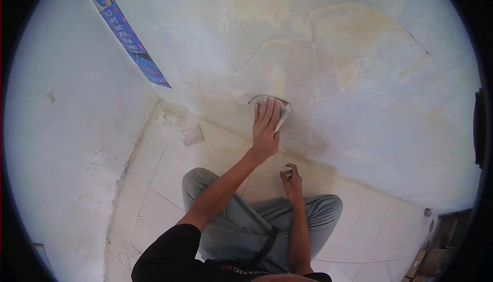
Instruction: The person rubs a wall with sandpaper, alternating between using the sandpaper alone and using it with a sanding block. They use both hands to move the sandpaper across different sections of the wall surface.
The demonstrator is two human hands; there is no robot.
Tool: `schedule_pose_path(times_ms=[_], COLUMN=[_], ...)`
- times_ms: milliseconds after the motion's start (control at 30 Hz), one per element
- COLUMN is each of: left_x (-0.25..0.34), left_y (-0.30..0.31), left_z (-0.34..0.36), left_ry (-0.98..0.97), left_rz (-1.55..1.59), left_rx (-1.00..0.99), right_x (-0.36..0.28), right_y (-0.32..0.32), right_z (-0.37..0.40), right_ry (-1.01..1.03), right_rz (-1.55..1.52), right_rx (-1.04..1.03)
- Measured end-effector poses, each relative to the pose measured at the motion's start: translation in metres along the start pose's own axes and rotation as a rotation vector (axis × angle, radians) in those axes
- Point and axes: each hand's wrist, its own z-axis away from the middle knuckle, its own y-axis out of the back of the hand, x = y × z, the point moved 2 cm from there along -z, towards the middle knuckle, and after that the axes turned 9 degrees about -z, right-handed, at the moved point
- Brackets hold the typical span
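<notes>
My left hand (267,123) presses a crumpled, greyish cloth or sheet (284,115) flat against the lower part of the wall (231,40), fingers pointing up. Dark marks show on the wall around it. Lower and to the right, my right hand (292,182) hangs above my lap near the right knee, its fingers partly bent and apart, holding nothing. The wall near the cloth has cracks, raised edges and yellowish patches.
A small square piece (193,135) lies on the tiled floor (159,189) near the corner. A blue printed strip (126,33) runs along the wall corner. Brown boxes (436,261) and a small round object (427,212) are at the lower right.
</notes>
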Motion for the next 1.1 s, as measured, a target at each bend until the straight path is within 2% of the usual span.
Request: schedule_pose_path(times_ms=[33, 100, 333, 433, 500, 667, 733, 800, 933, 1000, 1100], left_x=[-0.003, 0.013, -0.004, 0.013, 0.017, 0.011, 0.009, 0.018, 0.015, 0.013, 0.017], left_y=[-0.005, 0.031, -0.001, 0.026, 0.033, 0.023, 0.018, 0.031, 0.03, 0.02, 0.023], left_z=[-0.005, -0.069, -0.004, -0.052, -0.08, -0.035, -0.036, -0.061, -0.051, -0.03, -0.042], left_ry=[0.003, 0.089, 0.007, 0.057, 0.068, 0.053, 0.041, 0.073, 0.054, 0.028, 0.041], left_rz=[0.002, 0.059, 0.06, 0.125, 0.12, 0.093, 0.08, 0.127, 0.123, 0.086, 0.118], left_rx=[0.003, 0.183, -0.006, 0.056, 0.233, 0.09, 0.081, 0.159, 0.153, 0.003, 0.036], right_x=[-0.002, 0.002, -0.001, 0.005, 0.002, -0.001, 0.0, 0.001, 0.005, 0.003, 0.004], right_y=[0.001, 0.001, 0.0, 0.001, 0.0, 0.001, 0.0, 0.0, 0.0, 0.0, 0.001], right_z=[-0.002, -0.003, -0.002, -0.003, -0.007, 0.0, -0.003, -0.003, -0.004, -0.003, -0.004], right_ry=[0.013, 0.003, 0.0, 0.007, -0.004, -0.015, -0.014, -0.023, -0.02, -0.016, -0.005], right_rz=[-0.009, -0.005, -0.018, -0.01, -0.008, 0.001, -0.016, -0.008, -0.012, 0.0, 0.016], right_rx=[0.005, -0.005, -0.002, -0.003, 0.0, -0.002, -0.009, -0.01, 0.005, -0.001, 0.002])
